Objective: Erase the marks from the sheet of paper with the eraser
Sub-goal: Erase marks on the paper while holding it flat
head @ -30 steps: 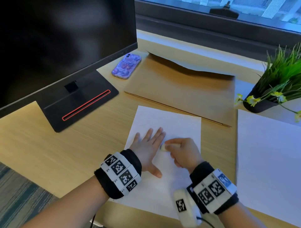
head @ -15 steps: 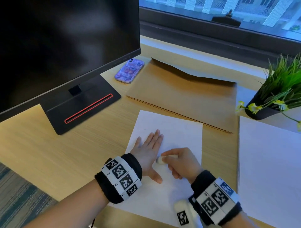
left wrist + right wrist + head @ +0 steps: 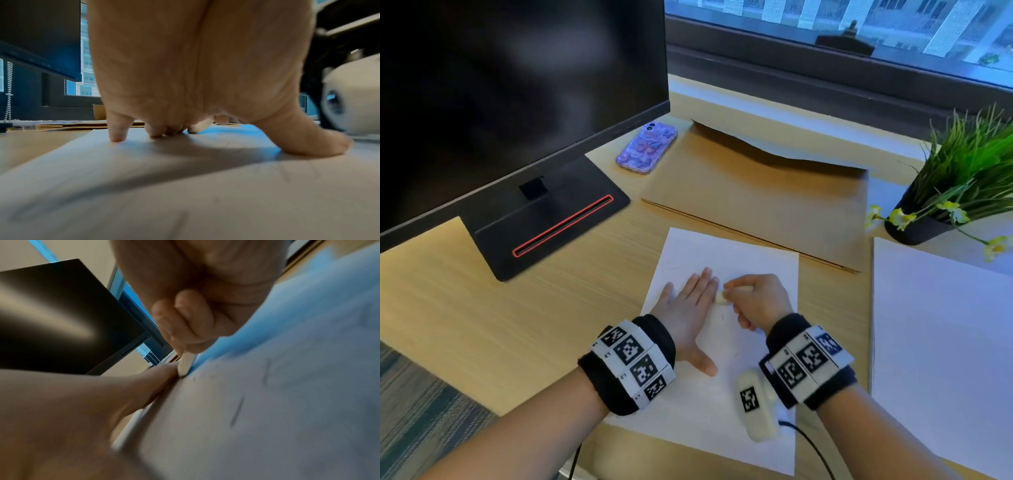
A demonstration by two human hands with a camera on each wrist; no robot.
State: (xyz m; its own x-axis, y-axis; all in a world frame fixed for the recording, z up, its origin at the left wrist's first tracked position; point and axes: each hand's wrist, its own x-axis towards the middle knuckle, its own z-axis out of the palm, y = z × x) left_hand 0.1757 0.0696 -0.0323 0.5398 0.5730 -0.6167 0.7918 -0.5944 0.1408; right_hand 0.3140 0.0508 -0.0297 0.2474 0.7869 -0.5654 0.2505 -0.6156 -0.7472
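Note:
A white sheet of paper lies on the wooden desk in front of me, with faint pencil strokes near its middle. My left hand lies flat on the sheet, fingers straight and thumb spread, pressing it down. My right hand pinches a small white eraser, whose tip touches the paper right beside my left fingers. In the right wrist view the eraser stands on the paper next to short dark marks. In the left wrist view my fingertips press on the sheet.
A black monitor on its stand fills the left. A purple phone and a brown envelope lie beyond the sheet. A potted plant stands at the right, above a second white sheet.
The right hand has moved the eraser back and forth beside the left fingers, now slightly further up the sheet. The left hand stays flat on the paper.

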